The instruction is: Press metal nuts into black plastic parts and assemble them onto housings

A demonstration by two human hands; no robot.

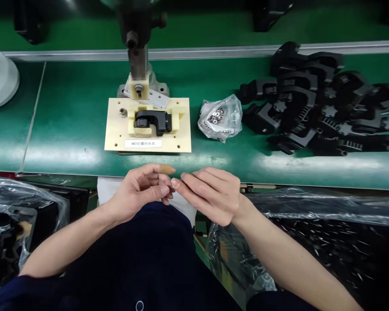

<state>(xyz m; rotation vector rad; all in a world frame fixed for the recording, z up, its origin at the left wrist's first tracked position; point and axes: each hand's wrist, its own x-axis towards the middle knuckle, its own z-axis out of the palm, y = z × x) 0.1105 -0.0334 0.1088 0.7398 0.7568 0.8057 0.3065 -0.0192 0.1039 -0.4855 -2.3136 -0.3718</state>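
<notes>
My left hand (pixel 149 185) is in front of the bench edge, palm up and fingers loosely curled and apart, with a tan cover on its index finger; nothing shows in it. Close beside it, my right hand (pixel 210 190) has its fingers pressed together, thumb tip near the left fingers; anything between its fingertips is hidden. Beyond the hands, a black curved part (pixel 158 121) sits in a cream fixture plate (pixel 175 144) under a press head (pixel 138 65). To the right of the plate lies a clear bag (pixel 226 129) of small metal pieces.
Many black parts (pixel 298 103) are piled at the right of the green bench (pixel 90 125). A white round object (pixel 0 80) is at far left. Plastic-lined containers with dark parts stand below the bench edge, left (pixel 64 207) and right (pixel 311 207).
</notes>
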